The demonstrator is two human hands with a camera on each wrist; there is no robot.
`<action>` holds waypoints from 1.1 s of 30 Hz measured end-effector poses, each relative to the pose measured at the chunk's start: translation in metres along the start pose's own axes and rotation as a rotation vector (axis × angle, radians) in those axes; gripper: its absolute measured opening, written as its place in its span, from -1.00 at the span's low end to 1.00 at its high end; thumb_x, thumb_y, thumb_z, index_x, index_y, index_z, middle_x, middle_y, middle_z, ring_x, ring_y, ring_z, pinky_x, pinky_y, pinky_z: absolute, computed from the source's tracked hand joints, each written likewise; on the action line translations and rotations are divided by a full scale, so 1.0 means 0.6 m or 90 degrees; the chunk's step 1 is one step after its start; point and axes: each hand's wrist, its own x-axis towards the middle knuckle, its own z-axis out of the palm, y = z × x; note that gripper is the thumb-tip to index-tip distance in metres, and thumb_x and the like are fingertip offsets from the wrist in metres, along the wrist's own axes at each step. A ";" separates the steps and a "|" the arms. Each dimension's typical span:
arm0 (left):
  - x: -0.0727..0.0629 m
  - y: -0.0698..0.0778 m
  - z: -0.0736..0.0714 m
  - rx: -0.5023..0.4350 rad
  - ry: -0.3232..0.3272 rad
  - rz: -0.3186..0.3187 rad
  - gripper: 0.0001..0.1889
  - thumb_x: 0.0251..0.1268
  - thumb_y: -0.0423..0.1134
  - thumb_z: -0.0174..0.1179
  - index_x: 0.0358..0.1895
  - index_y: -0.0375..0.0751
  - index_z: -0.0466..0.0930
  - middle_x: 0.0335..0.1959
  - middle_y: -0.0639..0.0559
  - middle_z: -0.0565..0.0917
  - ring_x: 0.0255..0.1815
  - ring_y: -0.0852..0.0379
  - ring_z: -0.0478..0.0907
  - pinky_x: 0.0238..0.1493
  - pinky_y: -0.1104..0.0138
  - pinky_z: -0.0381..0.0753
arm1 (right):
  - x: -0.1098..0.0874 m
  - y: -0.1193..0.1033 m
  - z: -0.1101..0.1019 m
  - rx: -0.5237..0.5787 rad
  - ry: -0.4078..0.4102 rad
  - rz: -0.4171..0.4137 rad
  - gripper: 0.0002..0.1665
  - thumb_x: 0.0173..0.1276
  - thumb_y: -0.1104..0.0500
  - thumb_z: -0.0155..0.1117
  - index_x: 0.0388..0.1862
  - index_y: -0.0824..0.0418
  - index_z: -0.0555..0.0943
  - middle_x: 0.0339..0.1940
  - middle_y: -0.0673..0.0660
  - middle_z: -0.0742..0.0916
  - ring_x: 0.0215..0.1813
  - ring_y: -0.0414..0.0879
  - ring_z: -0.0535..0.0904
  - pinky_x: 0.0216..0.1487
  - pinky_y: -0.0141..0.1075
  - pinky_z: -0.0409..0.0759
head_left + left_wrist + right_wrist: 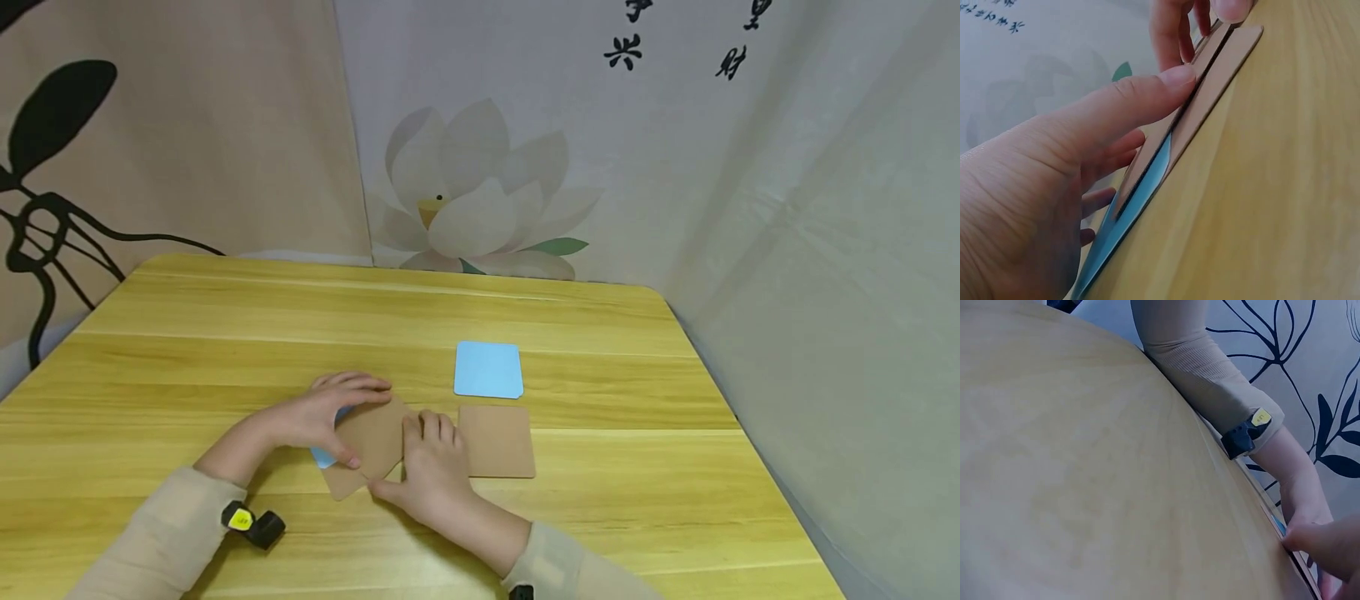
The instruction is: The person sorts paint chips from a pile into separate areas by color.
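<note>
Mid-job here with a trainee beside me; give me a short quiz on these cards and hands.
1. True or false: the blue square card lies farther from the person than the lone brown square card.
2. Which color shows beneath the upper brown card, beside the left hand? A) green B) blue C) red
3. Fill in: the lone brown square card is nearer the person's ____ hand.

Key: 1. True. 2. B. 3. Right hand.

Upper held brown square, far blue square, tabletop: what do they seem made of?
Brown square: probably matte cardboard or cork; plain tan face. Blue square: perhaps coated card or plastic; smooth, even colour. Tabletop: wood or wood-look laminate, low sheen; streaky yellow grain.
</note>
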 end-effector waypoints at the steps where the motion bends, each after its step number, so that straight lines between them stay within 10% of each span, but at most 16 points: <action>1: 0.000 0.001 0.000 0.002 -0.003 -0.002 0.01 -0.25 0.24 0.49 0.34 -0.23 0.39 0.40 -0.14 0.28 0.40 -0.24 0.06 0.22 -0.26 -0.12 | 0.001 0.001 0.000 0.004 0.001 -0.001 0.08 0.02 -0.40 0.34 0.34 0.27 0.37 0.21 0.19 0.44 0.26 0.08 0.26 0.26 -0.04 0.23; 33: 0.005 0.018 0.003 0.077 0.081 -0.018 -0.06 -0.27 0.29 0.47 0.27 -0.15 0.50 0.28 -0.09 0.38 0.31 -0.17 0.18 0.14 -0.23 0.04 | 0.029 0.054 -0.020 0.178 -0.054 -0.027 0.12 -0.08 -0.23 0.54 0.41 0.17 0.33 0.36 0.20 0.33 0.38 0.09 0.14 0.33 0.02 0.16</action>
